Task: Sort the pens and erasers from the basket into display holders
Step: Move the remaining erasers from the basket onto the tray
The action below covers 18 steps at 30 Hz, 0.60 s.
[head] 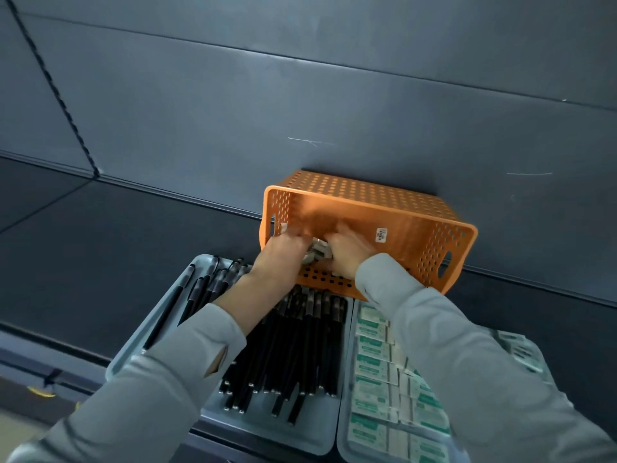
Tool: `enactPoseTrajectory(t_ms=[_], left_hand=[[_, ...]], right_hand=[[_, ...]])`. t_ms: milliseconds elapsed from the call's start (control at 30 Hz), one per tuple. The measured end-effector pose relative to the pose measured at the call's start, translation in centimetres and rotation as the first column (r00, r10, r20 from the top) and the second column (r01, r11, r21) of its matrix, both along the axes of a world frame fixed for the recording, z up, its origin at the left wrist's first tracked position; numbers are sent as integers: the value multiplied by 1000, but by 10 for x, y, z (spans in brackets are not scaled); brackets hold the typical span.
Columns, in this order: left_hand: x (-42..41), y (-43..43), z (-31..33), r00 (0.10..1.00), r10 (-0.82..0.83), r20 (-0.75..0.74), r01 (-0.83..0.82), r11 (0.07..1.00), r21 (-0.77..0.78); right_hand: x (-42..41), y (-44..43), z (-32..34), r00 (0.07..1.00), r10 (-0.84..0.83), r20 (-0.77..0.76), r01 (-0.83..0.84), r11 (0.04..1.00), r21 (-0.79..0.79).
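An orange perforated basket (410, 225) lies tipped with its opening towards me, against the dark wall. Both my hands reach inside it. My left hand (283, 250) and my right hand (349, 252) curl their fingers round a small blurred clump of grey-white eraser packs (319, 253) held between them. In front of the basket, a grey tray (160, 315) holds several black pens (300, 345). To its right, a second grey tray (344, 442) holds rows of green-and-white eraser packs (374, 365). My sleeves hide parts of both trays.
The trays and basket rest on a dark shelf (100, 235) backed by a dark panelled wall (300, 95). More eraser packs (521, 352) show at the far right beyond my right sleeve. The shelf's front edge runs along the lower left.
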<state>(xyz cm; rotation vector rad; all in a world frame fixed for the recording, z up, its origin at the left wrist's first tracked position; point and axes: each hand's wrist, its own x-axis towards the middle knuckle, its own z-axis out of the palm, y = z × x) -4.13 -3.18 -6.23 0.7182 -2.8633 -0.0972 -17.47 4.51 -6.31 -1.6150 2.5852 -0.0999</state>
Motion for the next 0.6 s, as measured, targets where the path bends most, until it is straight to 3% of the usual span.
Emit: enactPoseTrajectory(t_ms=[100,300,433,600], left_hand=[[-4,4,9,1000,-1,13,2,995,-97],[-16,11,13,963,136,232,-55,944,-325],[-28,12,12,974,22,224,20,983,-183],[-32,-3,3,983,-15,183,14,1000,4]], right_hand=[[-1,5,3,1000,-20,-19,20,1000,-10],[-11,31,20,992,-46,-117,50,998,35],[-21,54,19,991,-83,-109,92,993,78],[-24,68,10,985,-96,140,90,995,50]])
